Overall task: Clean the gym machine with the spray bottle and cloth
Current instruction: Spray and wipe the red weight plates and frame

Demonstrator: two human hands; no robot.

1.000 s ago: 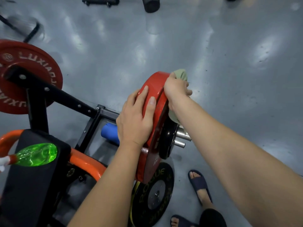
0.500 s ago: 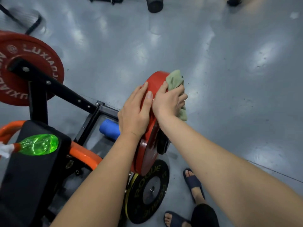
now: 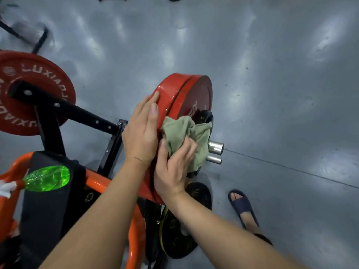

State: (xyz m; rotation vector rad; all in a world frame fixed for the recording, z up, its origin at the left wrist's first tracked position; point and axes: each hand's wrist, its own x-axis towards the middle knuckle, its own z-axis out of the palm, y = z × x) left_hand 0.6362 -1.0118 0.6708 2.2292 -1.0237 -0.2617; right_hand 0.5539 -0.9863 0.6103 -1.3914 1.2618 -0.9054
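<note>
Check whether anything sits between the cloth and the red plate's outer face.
Nothing visible between them: the right hand holds the cloth against the red plate. The black collar and two steel pegs jut from the hub right beside the cloth, so a wipe across must skirt them.

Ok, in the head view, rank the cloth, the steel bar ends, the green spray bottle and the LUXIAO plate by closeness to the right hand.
1. The cloth, gripped in the right hand itself.
2. The steel bar ends, just right of it.
3. The green spray bottle, well left, on the black pad.
4. The LUXIAO plate, far left.
</note>
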